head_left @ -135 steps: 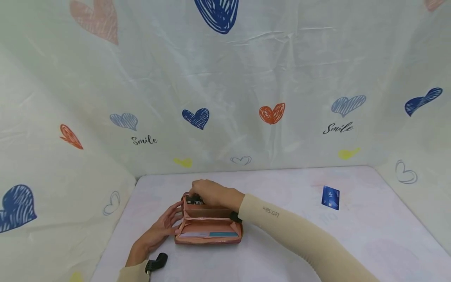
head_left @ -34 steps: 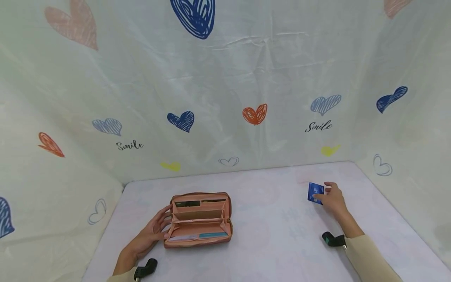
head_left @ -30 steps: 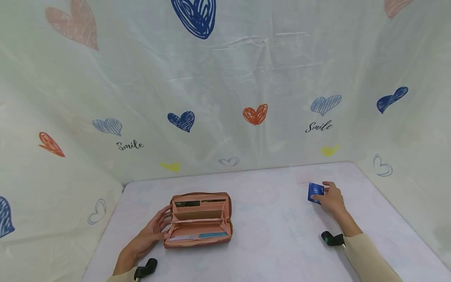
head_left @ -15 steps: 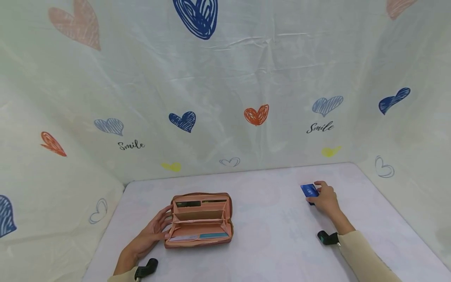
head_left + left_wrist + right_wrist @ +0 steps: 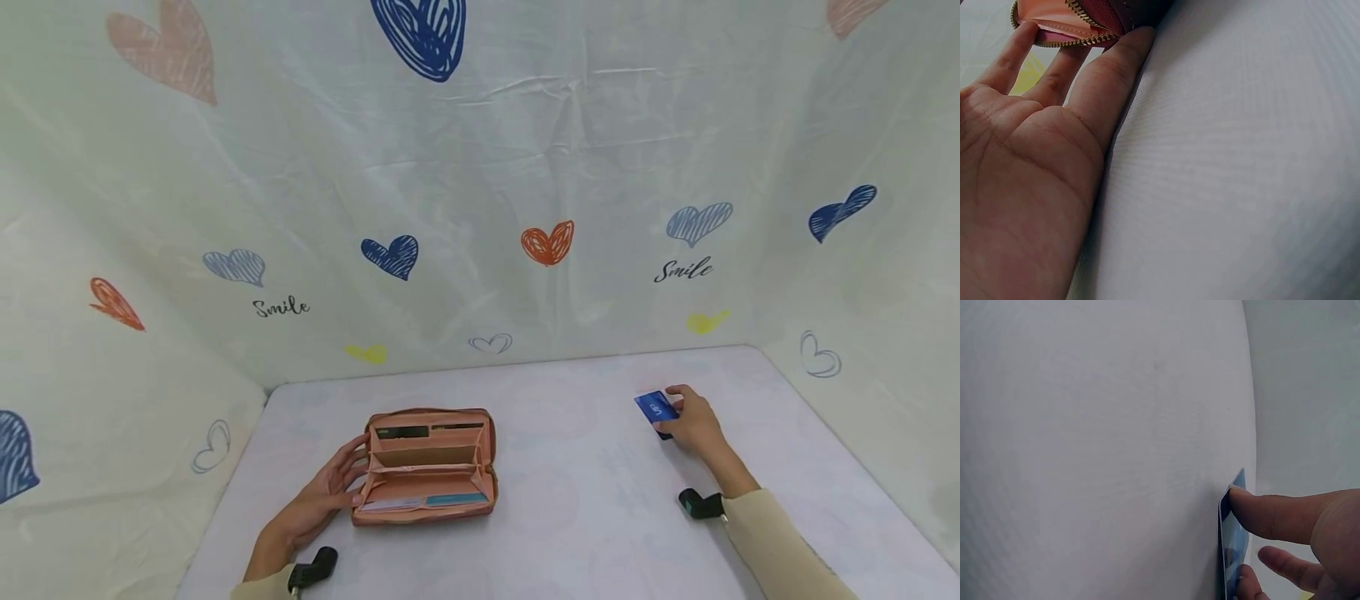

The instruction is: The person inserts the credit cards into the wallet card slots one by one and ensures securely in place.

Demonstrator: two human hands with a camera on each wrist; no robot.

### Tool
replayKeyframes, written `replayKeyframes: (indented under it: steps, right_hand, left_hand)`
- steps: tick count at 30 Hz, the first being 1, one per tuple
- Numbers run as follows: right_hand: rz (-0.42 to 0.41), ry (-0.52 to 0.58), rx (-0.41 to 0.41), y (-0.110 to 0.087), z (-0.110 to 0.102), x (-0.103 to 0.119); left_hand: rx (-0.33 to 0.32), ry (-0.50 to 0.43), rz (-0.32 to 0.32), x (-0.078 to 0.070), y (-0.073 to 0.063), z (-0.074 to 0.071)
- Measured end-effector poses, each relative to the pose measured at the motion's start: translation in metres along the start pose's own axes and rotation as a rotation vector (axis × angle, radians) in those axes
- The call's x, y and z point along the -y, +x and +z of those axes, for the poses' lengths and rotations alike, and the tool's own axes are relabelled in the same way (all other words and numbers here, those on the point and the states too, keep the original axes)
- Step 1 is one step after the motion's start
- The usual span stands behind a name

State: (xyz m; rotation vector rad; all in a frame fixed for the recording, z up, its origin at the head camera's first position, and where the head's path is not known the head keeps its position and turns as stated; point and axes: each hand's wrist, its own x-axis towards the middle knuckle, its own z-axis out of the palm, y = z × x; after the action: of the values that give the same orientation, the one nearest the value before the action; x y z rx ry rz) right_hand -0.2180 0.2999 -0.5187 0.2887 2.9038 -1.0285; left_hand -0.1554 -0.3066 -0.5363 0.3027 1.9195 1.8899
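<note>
An unzipped pink zip-around wallet (image 5: 425, 458) lies spread on the table at centre left, its compartments facing up. Dark cards (image 5: 402, 432) show in its upper slots, and a pale and a blue card (image 5: 456, 500) along the lower pocket. My left hand (image 5: 318, 500) rests against the wallet's left side; in the left wrist view its fairly straight fingers (image 5: 1100, 84) touch the zipped edge. Over at the right, my right hand (image 5: 693, 425) pinches a blue card (image 5: 656, 407) between thumb and fingers. The right wrist view shows that card (image 5: 1232, 550) on edge, tilted up close over the tabletop.
The white table (image 5: 555, 467) reaches back to a pale curtain (image 5: 480, 183) printed with hearts and "Smile". Table surface lies between the wallet and the blue card. A black wrist camera mount (image 5: 313, 569) sits by the left sleeve, another (image 5: 701, 504) by the right.
My right hand has left the wallet's upper slots and gone right to the blue card. It has gripped that card, tilted it and shifted it slightly left. The left hand stays at the wallet.
</note>
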Motion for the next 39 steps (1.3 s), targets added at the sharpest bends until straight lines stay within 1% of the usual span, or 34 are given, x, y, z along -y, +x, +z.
replayKeyframes:
  steps: [4, 8, 13, 20, 24, 28, 30, 35, 39]
  right_hand:
    - [-0.005, -0.04, -0.01, -0.003, 0.0, 0.001]
    - [-0.031, -0.095, -0.017, -0.007, -0.001, 0.003]
    - [-0.068, -0.105, -0.055, -0.012, -0.004, 0.007]
    - [-0.142, -0.021, -0.101, -0.019, -0.012, 0.01]
    - [-0.182, 0.023, -0.093, -0.021, -0.015, 0.015]
    - [-0.21, 0.071, -0.073, -0.027, -0.016, 0.027]
    - [-0.214, 0.099, -0.067, -0.031, -0.015, 0.034]
    - [-0.195, 0.175, -0.052, -0.039, -0.01, 0.053]
    - [-0.198, 0.236, -0.029, -0.042, -0.004, 0.066]
  left_hand:
    - [0.001, -0.003, -0.002, -0.001, 0.0, 0.0]
    - [0.003, -0.007, -0.001, -0.002, 0.0, 0.001]
    - [-0.002, -0.008, -0.002, -0.002, 0.0, 0.0]
    - [-0.007, -0.009, -0.011, -0.001, 0.0, 0.0]
    - [0.002, -0.015, -0.004, 0.0, 0.001, -0.001]
    - [0.016, -0.019, 0.009, 0.001, 0.001, -0.002]
    - [0.017, -0.019, 0.008, 0.001, 0.001, -0.002]
    - [0.007, -0.013, -0.001, 0.001, 0.001, -0.001]
    - [0.016, -0.013, 0.021, 0.003, 0.001, -0.002]
